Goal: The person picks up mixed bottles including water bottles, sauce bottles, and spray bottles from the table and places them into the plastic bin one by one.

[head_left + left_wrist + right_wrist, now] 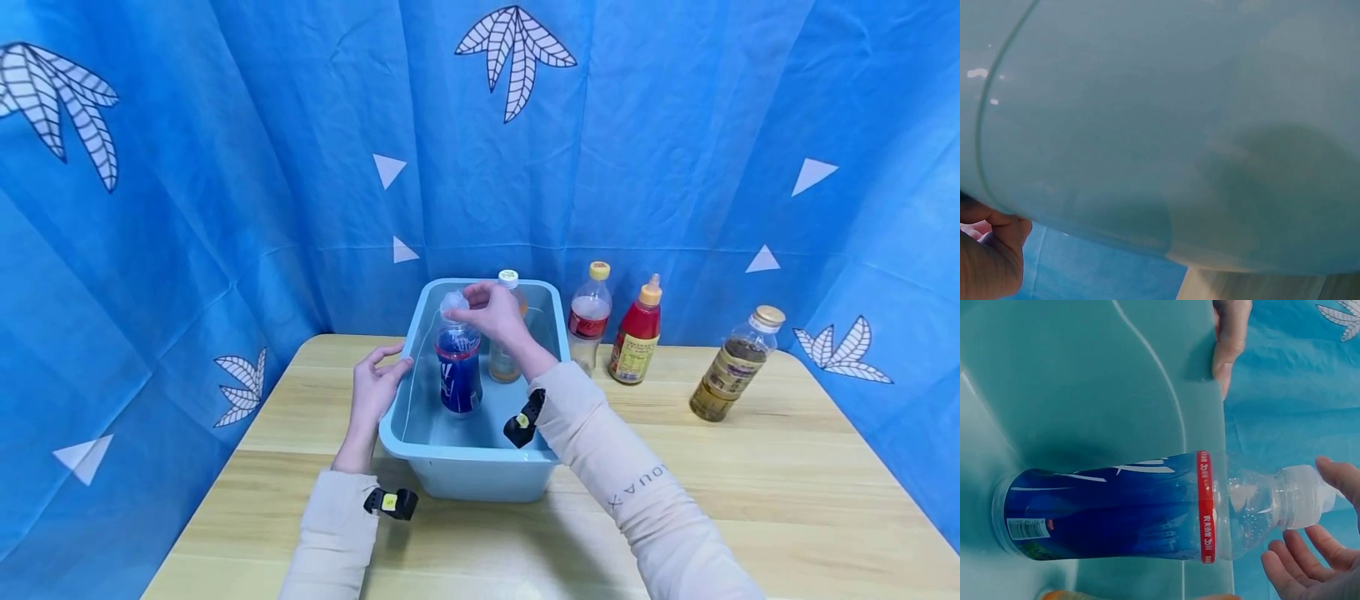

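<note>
Blue-labelled bottle [459, 367]: where is that now?

Upright inside the pale blue tub [487, 482], toward its left side.

And left of it?

The left hand [377, 383] grips the tub's left rim, thumb over the inner side, fingers outside.

What about the right hand [495, 315]?

It is at the bottle's cap [1297, 497], thumb on one side and fingers fanned loosely on the other. Whether it pinches the cap or has let go, I cannot tell.

Anything else in there?

A white-capped bottle [505, 364], upright, just right of the blue-labelled one and partly hidden by the right hand.

And further right?

Outside the tub, along the table [780, 500]: a yellow-capped bottle [588, 321] just beside it, then a red sauce bottle [637, 337], then, well apart, a bottle of brown liquid [731, 371].

How far along would you call it?

Partway, I'd judge: two bottles stand in the tub, three on the table. If those belong inside too, three are left, besides settling the right hand's bottle.
</note>
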`<control>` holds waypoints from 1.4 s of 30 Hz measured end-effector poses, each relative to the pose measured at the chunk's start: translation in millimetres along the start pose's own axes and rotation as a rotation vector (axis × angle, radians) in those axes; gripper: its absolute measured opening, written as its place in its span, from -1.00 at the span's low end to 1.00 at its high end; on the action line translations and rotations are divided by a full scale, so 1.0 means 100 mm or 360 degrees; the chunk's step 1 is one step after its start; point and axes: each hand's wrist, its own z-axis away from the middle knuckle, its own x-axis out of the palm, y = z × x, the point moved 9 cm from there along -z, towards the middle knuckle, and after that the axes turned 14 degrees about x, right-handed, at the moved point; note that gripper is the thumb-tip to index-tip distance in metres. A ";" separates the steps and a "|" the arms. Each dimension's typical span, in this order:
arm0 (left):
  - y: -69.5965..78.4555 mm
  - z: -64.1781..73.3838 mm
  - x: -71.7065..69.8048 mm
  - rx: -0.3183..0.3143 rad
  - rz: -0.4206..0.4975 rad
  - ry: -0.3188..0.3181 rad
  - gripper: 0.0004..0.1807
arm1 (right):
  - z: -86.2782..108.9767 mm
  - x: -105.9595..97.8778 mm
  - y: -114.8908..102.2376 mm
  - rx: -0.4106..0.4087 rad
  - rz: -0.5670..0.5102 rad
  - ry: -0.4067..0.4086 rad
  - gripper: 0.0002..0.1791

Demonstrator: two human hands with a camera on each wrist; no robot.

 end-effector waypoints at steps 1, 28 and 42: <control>0.00 0.00 0.00 0.0002 0.0003 0.0002 -0.63 | 0.00 -0.01 -0.01 -0.0003 0.0003 0.0000 -0.52; 0.02 0.00 0.01 0.0029 0.0019 0.0011 -0.62 | 0.12 -0.46 -0.22 -0.0066 -0.0207 -0.0010 -0.48; 0.02 0.01 0.01 0.0015 0.0006 0.0019 -0.62 | 0.39 -0.75 -0.39 -0.0223 -0.0180 -0.0028 -0.54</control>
